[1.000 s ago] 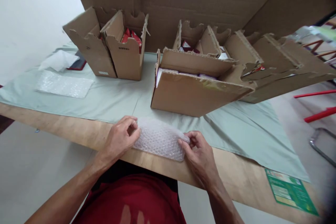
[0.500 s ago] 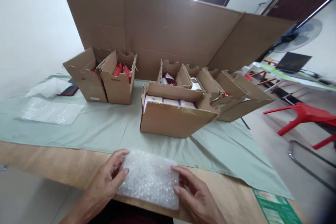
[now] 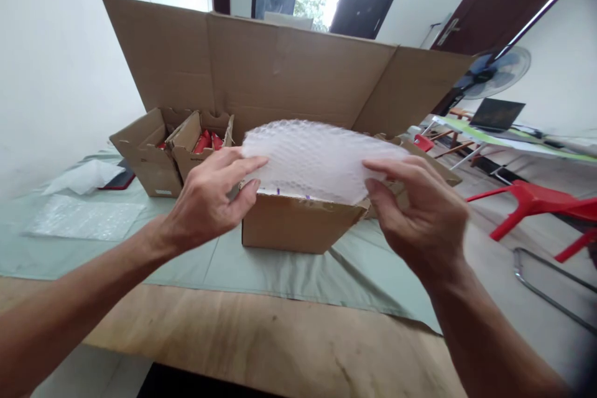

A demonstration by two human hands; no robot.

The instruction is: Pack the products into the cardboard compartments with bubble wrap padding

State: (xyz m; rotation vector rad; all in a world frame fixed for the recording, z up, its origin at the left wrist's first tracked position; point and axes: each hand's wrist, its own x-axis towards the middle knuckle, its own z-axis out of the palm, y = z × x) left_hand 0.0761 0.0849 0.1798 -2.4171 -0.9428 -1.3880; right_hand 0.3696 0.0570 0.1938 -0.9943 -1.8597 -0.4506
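Both my hands are on the bubble wrap [image 3: 317, 158], mid-frame, over the front carton [image 3: 298, 227]. Left hand [image 3: 214, 194]: partly closed, thumb and forefinger in a light pinch on the left end. Right hand [image 3: 420, 217]: same at the right end, other fingers curled, some hidden. Sheet is bowed up in the middle; can't tell if its lower edge touches the carton rim.

Risks as I see them: grip is fingertips only, so one end could slip and the sheet would fold. Carton rim looks ragged, could snag the film if dragged. Sheet spans wider than the carton, so it could bunch at the right. It also blocks my view of most of the opening; only a sliver of purple-marked packs [image 3: 278, 191] shows, so I could knock them unseen.

Around: cartons [image 3: 153, 168] with red packets [image 3: 204, 142] at left, close to my left hand. More cartons [image 3: 443, 168] on the right, mostly behind wrap and hand. Cardboard screen [image 3: 298, 68] walls off the back. Far left: flat wrap piece [image 3: 84, 217], crumpled white sheet [image 3: 84, 174], both clear of my hands. Red chair [image 3: 532, 199] at right edge, out of the way.
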